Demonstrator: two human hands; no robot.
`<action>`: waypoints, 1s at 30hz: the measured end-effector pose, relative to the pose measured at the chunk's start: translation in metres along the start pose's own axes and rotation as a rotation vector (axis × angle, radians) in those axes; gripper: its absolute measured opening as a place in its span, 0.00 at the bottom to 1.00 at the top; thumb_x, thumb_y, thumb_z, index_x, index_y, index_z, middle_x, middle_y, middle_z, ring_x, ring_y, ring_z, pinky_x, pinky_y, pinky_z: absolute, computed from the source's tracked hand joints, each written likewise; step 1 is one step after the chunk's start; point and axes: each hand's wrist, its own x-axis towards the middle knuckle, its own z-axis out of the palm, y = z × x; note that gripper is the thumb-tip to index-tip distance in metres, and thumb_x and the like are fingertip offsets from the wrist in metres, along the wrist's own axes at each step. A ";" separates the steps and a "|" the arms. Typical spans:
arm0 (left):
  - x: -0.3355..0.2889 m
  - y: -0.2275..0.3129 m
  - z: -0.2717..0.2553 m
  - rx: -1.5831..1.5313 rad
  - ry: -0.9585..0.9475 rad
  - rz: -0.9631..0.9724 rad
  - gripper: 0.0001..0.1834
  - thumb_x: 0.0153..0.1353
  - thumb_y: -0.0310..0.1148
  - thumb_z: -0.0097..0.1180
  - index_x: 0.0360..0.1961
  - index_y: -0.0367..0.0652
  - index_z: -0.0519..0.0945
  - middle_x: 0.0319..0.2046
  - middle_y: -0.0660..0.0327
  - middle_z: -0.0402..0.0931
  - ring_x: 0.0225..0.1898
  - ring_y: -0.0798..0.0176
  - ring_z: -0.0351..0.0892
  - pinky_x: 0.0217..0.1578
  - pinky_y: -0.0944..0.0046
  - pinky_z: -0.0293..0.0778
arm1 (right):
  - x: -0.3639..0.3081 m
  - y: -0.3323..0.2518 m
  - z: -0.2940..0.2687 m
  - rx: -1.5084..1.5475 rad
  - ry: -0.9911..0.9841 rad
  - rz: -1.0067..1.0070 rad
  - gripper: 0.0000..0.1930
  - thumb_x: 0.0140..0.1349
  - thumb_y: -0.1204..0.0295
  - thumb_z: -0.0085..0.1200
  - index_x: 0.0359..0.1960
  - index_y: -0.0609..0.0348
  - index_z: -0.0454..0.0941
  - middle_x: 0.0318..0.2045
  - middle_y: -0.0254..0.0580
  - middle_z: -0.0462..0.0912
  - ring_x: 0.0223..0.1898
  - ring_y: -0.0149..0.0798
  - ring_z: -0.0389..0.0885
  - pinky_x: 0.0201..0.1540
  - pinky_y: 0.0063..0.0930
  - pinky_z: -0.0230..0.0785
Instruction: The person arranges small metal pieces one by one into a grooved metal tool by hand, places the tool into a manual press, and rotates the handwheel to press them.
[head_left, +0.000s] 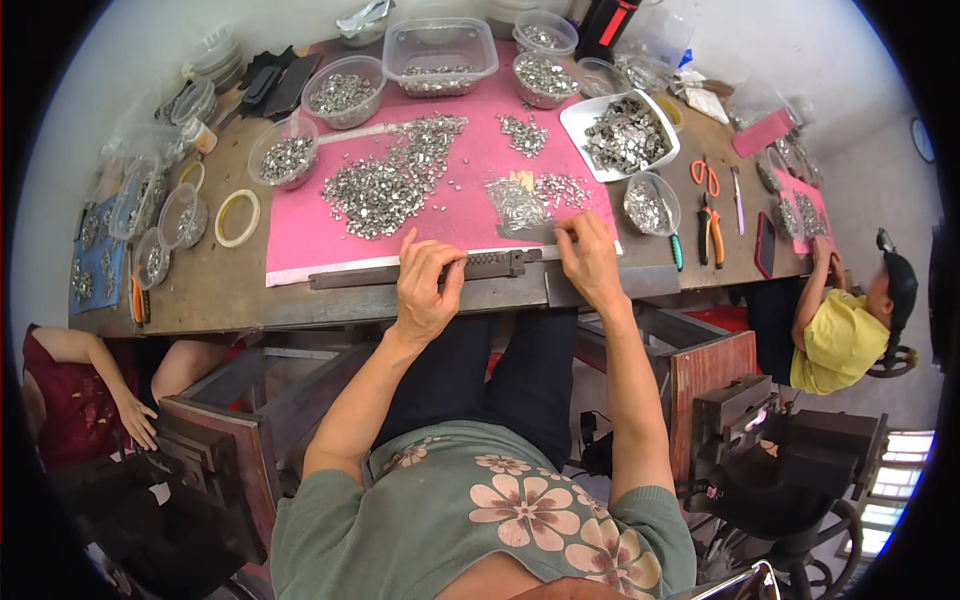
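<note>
A long, narrow metal bar jig [490, 266] with a row of small notches lies along the table's front edge. At its left part is my left hand [428, 290], fingers curled and thumb drawn in; whatever they hold is too small to make out. My right hand [592, 265] is beyond the jig's right end, its thumb and fingertips pinched together beside a heap of thin metal pins [517, 205]. Anything in that pinch is hidden. Small shiny metal pieces [375, 198] lie in a large heap on the pink mat [300, 225], with smaller heaps near the pins.
Tubs of metal parts [343, 92] line the back, with a white tray [620, 138] at right. Pliers [710, 232], scissors [705, 180] and a phone [765, 245] lie further right. A tape roll [237, 218] is at left. Other people sit at both sides.
</note>
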 end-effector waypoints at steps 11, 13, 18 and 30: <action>-0.001 0.000 -0.001 0.003 0.008 0.010 0.11 0.55 0.19 0.64 0.39 0.41 0.80 0.36 0.60 0.81 0.42 0.53 0.81 0.64 0.41 0.67 | 0.008 -0.068 0.027 0.040 -0.151 -0.357 0.07 0.58 0.76 0.59 0.35 0.60 0.74 0.34 0.43 0.73 0.41 0.46 0.75 0.49 0.41 0.64; -0.001 0.002 -0.002 0.011 0.016 0.007 0.11 0.54 0.19 0.64 0.39 0.41 0.81 0.36 0.60 0.81 0.42 0.53 0.81 0.64 0.41 0.67 | 0.009 -0.068 0.025 0.020 -0.168 -0.385 0.07 0.58 0.76 0.59 0.35 0.60 0.74 0.35 0.44 0.73 0.41 0.46 0.75 0.50 0.41 0.65; 0.004 0.004 -0.007 -0.050 0.020 -0.061 0.09 0.56 0.20 0.64 0.38 0.41 0.81 0.35 0.59 0.81 0.42 0.54 0.81 0.63 0.42 0.67 | 0.009 -0.072 0.020 -0.060 -0.221 -0.434 0.08 0.57 0.75 0.59 0.36 0.61 0.74 0.35 0.45 0.72 0.42 0.47 0.74 0.53 0.43 0.65; 0.047 -0.055 -0.045 0.369 -0.157 -0.106 0.05 0.57 0.33 0.67 0.33 0.48 0.83 0.30 0.64 0.78 0.40 0.58 0.74 0.53 0.48 0.60 | 0.041 -0.075 0.038 0.100 -0.213 -0.192 0.04 0.60 0.74 0.61 0.33 0.58 0.79 0.31 0.44 0.77 0.39 0.49 0.77 0.47 0.42 0.65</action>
